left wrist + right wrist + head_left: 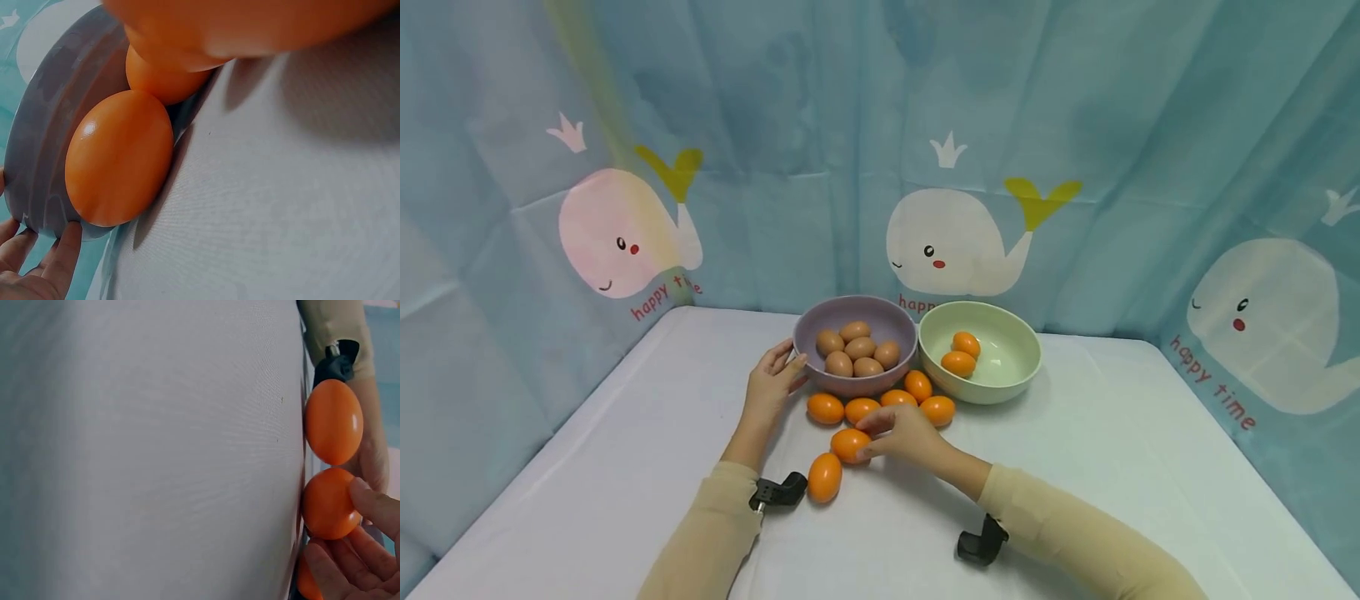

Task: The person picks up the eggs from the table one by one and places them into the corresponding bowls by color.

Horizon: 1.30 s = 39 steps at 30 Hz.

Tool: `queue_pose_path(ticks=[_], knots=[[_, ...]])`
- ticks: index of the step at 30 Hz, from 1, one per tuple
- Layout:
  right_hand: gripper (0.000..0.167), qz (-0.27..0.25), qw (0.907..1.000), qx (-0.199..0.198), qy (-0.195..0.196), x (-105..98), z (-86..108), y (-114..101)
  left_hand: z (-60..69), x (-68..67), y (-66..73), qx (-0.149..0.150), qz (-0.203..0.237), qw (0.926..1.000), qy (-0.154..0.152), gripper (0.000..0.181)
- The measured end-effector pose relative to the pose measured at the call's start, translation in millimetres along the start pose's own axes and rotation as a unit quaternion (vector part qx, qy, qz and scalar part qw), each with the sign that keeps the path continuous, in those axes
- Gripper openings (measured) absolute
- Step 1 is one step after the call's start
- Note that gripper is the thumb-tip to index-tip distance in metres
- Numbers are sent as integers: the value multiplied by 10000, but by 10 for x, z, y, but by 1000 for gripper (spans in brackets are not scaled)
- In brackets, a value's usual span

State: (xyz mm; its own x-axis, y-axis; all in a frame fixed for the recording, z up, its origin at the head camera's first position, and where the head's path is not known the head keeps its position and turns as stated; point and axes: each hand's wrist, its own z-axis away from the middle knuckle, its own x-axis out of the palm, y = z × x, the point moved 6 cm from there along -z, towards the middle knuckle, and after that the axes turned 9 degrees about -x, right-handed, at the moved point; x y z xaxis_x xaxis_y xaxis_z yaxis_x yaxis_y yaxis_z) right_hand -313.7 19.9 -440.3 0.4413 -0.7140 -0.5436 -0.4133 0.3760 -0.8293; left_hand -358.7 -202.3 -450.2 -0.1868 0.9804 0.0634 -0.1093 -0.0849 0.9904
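Observation:
My left hand holds the left side of a purple bowl, thumb by the rim; its fingertips touch the outer wall in the left wrist view. Inside the bowl lie several brown eggs. Thumb and fingers of my right hand pinch an orange egg on the table. Just in front of it sits another orange egg. Several more orange eggs line the front of the bowls, partly hidden by the right hand.
A pale green bowl with two orange eggs stands to the right, against the purple one. White cloth covers the table. Behind hangs a blue curtain with whale prints. Each wrist carries a black camera mount.

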Motion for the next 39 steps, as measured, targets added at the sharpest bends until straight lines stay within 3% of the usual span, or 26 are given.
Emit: queue_pose_path(ticks=[24, 29, 36, 39], knots=[[33, -403, 9988, 289, 51, -36, -29, 41, -5, -12, 3, 47, 94, 9999, 32, 58], [32, -249, 9992, 249, 195, -121, -49, -35, -1, -7, 24, 125, 51, 9999, 27, 56], [32, -552, 9976, 308, 268, -225, -64, -185, 37, 0, 47, 187, -27, 9998, 76, 56], [32, -419, 9977, 330, 414, -304, -88, -240, 40, 6, 47, 182, -18, 9998, 80, 57]])
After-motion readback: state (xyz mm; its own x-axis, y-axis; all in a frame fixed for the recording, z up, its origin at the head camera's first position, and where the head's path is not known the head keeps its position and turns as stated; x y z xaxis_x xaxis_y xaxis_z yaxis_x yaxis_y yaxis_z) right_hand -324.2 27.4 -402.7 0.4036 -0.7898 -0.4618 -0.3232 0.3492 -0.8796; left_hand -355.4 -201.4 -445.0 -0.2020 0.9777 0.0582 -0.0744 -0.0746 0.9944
